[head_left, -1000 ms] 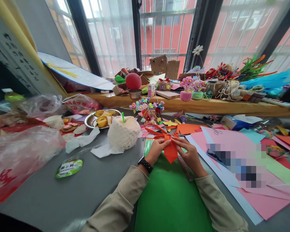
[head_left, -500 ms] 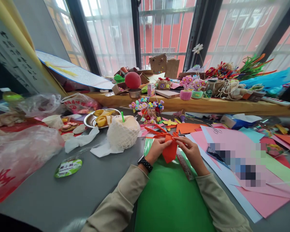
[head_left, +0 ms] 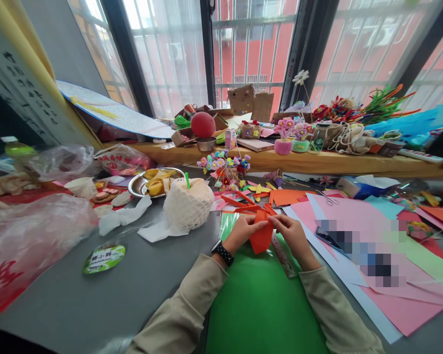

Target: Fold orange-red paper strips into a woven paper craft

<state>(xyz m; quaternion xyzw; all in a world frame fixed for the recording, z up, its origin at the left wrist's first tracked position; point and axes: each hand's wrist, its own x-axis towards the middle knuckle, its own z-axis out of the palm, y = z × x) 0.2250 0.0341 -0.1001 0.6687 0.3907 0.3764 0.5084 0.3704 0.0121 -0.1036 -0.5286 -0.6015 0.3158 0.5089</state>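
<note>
Between my hands is a folded piece of orange paper, its pointed end hanging down over a green mat. My left hand pinches it from the left, thumb across its front. On the other side my right hand pinches its upper right edge with the fingertips. A patterned ruler lies on the mat below my right hand. Just beyond my hands are orange paper strips and a sheet of orange paper.
A coconut in white netting stands left of my hands, near a metal plate of banana peels. Pink paper sheets, scissors and a phone lie to the right. Crafted flowers stand behind; a plastic bag lies far left.
Both hands and the orange paper have shifted slightly down toward me. My right fingers have drawn closer together at the paper's edge.
</note>
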